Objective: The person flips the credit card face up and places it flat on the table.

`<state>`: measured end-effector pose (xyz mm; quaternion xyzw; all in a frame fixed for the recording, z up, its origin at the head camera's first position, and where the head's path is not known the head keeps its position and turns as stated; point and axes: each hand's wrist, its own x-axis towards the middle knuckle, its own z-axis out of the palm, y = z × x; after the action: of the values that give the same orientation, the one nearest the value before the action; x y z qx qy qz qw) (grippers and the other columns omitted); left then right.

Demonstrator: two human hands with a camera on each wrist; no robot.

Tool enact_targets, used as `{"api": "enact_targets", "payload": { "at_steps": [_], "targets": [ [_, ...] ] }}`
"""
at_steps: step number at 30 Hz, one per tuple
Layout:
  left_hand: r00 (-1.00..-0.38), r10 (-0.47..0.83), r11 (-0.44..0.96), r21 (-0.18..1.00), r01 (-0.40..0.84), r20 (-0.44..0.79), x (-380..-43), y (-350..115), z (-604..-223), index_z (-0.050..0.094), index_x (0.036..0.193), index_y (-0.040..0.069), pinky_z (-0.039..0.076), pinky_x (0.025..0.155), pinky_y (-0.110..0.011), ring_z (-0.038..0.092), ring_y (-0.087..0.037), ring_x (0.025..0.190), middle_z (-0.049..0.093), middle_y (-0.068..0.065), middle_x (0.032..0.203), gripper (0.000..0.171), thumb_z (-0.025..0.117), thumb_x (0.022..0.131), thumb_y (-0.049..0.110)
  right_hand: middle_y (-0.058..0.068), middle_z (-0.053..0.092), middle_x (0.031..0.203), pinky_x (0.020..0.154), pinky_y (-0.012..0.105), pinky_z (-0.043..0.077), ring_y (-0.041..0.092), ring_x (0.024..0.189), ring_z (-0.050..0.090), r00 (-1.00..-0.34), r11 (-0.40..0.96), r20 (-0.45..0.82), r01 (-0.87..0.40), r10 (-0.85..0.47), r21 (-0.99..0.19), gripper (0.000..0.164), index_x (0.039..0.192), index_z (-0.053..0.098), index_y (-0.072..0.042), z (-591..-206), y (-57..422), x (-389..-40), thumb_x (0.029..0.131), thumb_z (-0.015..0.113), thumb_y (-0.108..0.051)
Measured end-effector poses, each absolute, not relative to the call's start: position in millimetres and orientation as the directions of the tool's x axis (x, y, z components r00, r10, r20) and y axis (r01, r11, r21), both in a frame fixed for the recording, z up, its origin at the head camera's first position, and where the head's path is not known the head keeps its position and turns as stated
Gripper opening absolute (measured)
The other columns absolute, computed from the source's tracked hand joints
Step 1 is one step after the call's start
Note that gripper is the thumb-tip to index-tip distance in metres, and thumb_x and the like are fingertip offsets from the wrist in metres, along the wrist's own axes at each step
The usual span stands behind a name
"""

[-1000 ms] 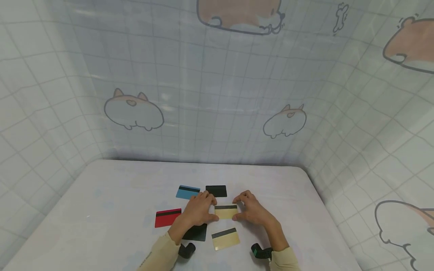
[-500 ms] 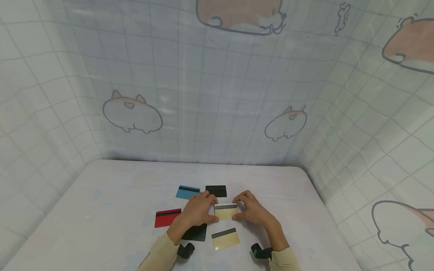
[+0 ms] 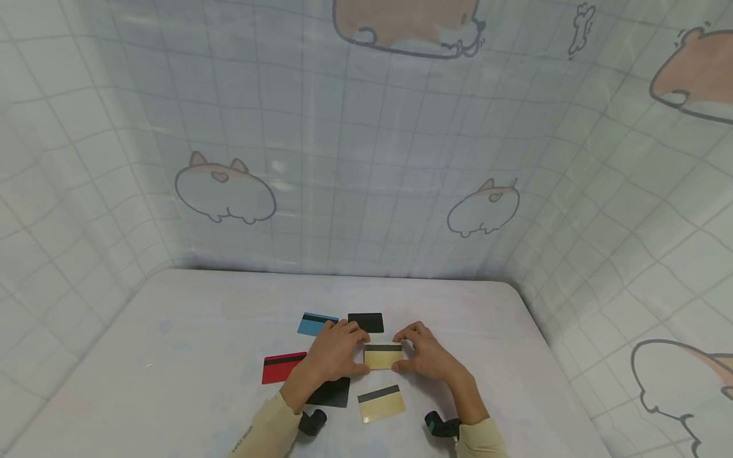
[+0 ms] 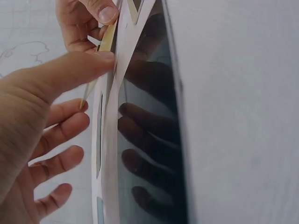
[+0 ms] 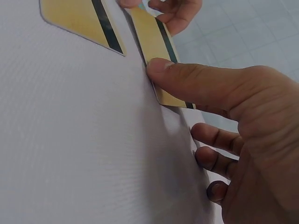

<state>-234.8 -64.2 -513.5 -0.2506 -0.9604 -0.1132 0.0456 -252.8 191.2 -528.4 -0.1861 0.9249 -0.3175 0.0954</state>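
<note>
A gold card (image 3: pixel 382 357) with a dark stripe is held between both hands in front of the person. My left hand (image 3: pixel 336 350) pinches its left end, thumb at the near edge and index finger at the far edge. The right hand (image 3: pixel 429 356) does the same at the right end. In the right wrist view the card (image 5: pixel 154 42) is slightly raised off the table, thumb on its near edge. The left wrist view shows the card (image 4: pixel 108 37) almost edge-on. A second gold card (image 3: pixel 381 404) lies nearer the person.
A blue card (image 3: pixel 314 324) and a black card (image 3: pixel 366 322) lie beyond the hands. To the left is a red card (image 3: pixel 282 367). Another black card (image 3: pixel 331 394) sits partly under the left forearm. Everything lies on the white tabletop (image 3: pixel 189 356), with cloth walls around it.
The gold card has tilted and levelled slightly between the hands, its stripe looking paler half a second ago. My left hand has shifted a touch to the right. The other cards have stayed put.
</note>
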Motion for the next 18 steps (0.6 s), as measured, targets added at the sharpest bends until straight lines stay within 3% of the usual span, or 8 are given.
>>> {"api": "enact_targets", "payload": {
  "at_steps": [9,18],
  "targets": [
    [-0.855,0.483,0.828,0.22,0.516,0.189,-234,-68,-509,0.075,0.115,0.027,0.048,0.09,-0.047,0.056,-0.015,0.098,0.063,0.009,0.103,0.052,0.078,0.076,0.062,-0.001,0.051,0.124,0.101,0.055,0.045,0.025,0.121,0.048,-0.898,0.729,-0.053,-0.319,-0.437,-0.606,0.059,0.119,0.064,-0.023,-525,189,-251,0.07,0.09,-0.045],
    [-0.859,0.463,0.8,0.314,0.51,0.216,-235,-76,-505,0.073,0.119,0.027,0.05,0.091,-0.046,0.057,-0.014,0.098,0.064,0.009,0.107,0.053,0.08,0.076,0.058,-0.006,0.049,0.12,0.098,0.046,0.047,0.018,0.117,0.047,-0.891,0.732,0.035,-0.394,-0.453,-0.556,0.057,0.125,0.062,-0.023,-517,186,-249,0.077,0.086,-0.043]
  ]
}}
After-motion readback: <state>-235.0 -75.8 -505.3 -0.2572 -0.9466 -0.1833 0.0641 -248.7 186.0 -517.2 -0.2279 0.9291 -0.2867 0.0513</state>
